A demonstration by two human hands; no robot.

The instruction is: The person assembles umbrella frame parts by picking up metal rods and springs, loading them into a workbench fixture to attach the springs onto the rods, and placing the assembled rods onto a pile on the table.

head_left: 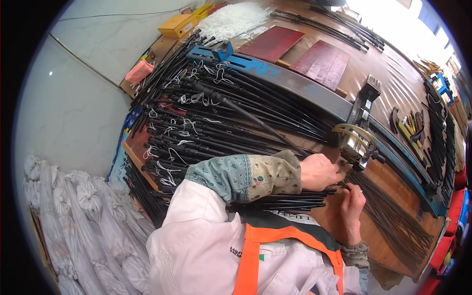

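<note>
Black and tapering, a rod (pixel 255 120) is held, it seems, in the curled left hand (pixel 319 172), slanted over piled poles (pixel 290 115); the narrowed right hand (pixel 353 201) is poised just beside, its grip impossible to tell. If the rod is dragged, stringy white loops (pixel 184 99) could be snagged, or knuckles scraped on the blocky metal clamp (pixel 356 147). Soft patterned sleeve (pixel 275 172) and smooth dark poles are set against brown wood (pixel 327 211).
</note>
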